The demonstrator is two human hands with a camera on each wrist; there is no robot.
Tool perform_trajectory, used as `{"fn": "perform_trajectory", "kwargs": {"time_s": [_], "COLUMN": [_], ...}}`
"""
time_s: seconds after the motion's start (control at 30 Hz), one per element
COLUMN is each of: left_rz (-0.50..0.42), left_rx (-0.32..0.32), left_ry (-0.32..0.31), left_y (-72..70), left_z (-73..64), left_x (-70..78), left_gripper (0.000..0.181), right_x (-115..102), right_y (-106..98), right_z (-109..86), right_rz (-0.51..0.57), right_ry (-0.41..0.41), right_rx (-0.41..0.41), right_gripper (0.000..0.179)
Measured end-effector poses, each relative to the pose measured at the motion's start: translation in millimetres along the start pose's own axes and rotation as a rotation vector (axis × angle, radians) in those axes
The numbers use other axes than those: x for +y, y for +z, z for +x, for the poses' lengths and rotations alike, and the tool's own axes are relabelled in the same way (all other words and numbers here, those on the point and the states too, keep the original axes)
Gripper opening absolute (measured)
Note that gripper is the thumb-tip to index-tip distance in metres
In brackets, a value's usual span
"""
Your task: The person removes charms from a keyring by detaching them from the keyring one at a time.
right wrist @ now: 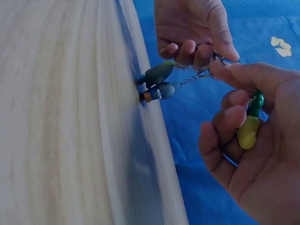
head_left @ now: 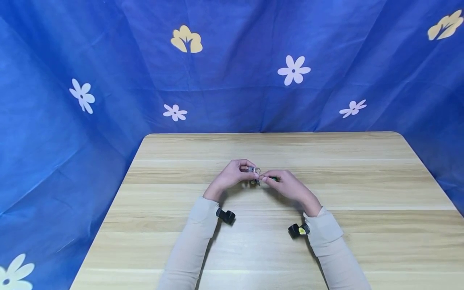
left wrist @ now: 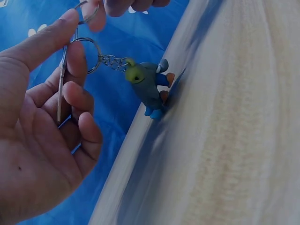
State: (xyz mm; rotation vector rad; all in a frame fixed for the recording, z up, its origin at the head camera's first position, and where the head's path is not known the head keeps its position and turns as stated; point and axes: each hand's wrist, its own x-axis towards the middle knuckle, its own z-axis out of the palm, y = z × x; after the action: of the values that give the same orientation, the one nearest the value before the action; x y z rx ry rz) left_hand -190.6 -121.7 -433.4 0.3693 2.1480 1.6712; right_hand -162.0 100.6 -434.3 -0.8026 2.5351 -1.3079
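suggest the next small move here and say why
Perhaps the right hand should turn the upper ring in the left wrist view slowly: its fingertips are at it, the left hand holds a metal piece, and two charms dangle by chains that could tangle.

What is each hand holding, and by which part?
Left hand: a thin metal piece, pinched near its ringed end. Right hand: apparently a metal ring, pinched at its rim.

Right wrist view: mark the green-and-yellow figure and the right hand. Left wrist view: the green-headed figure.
Green-and-yellow figure [right wrist: 247, 133], right wrist view, yellow part.
Right hand [right wrist: 260, 168], right wrist view, palm.
Green-headed figure [left wrist: 146, 87], left wrist view, body.
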Motion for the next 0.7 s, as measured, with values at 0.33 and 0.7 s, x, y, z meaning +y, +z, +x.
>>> {"fn": "perform_trajectory", "kwargs": {"time_s": [0.33,0.7], "left_rz": [0.042,-0.037], "left_rx": [-0.001,-0.037], "left_ry": [0.031,0.059], "left_y": [-3.5,-5.2], "left_z": [-0.5,-3.9], "left_x": [3.1,12.8], "left_gripper": [0.031,0.032], "right_x": [3.4,0.6], "right_y": [-10.2,-22.7], "right_z": [-1.5,-4.6], "right_rz": [0.095,0.178], "right_ry": [0.080,0.146], "right_rx": [0.041,0.099], "right_gripper": [0.024,0.025]}}
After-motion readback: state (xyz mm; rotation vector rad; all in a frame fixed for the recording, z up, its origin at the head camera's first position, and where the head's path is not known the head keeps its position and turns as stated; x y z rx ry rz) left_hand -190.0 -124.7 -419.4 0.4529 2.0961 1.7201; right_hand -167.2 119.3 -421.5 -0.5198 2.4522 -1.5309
